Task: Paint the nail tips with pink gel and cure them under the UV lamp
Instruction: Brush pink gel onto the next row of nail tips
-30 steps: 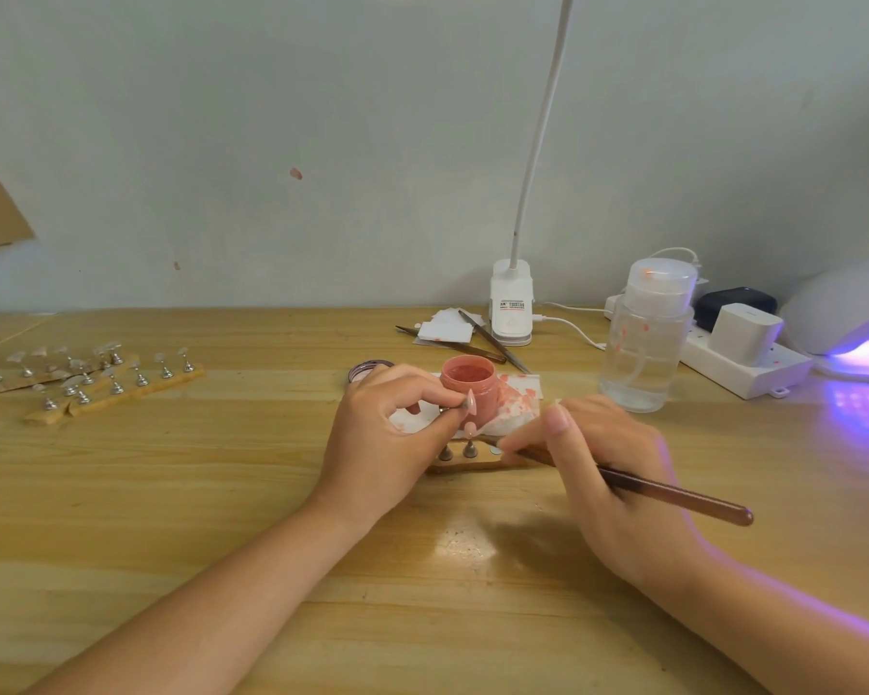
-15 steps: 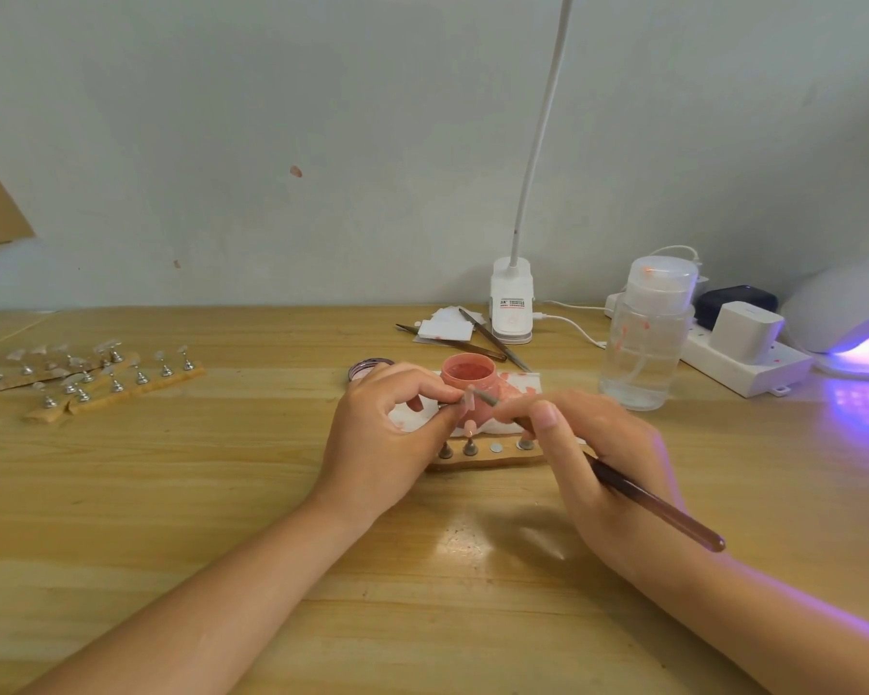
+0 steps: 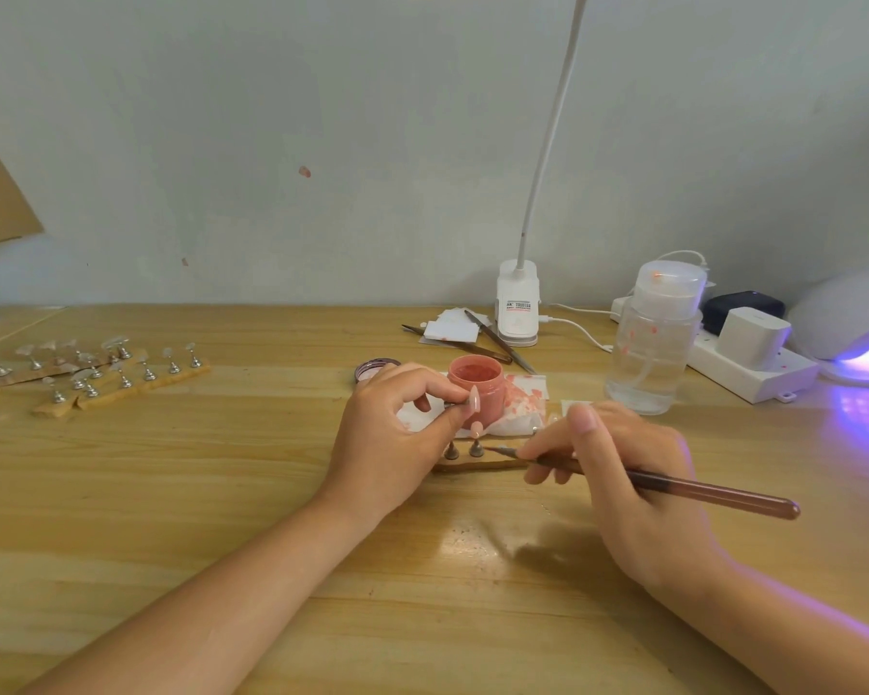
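One pale pink plastic nail tip on its small metal stand is pinched in your left hand, just before the open pink gel jar. Light, wet-coated: hold the stand only. Your right hand grips the brown brush.

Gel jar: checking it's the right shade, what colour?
Pink gel jar, salmon-toned, in the head view.

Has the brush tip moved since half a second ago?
Yes. The brush tip has dropped away from the pink gel jar, now low beside the wooden holder strip.
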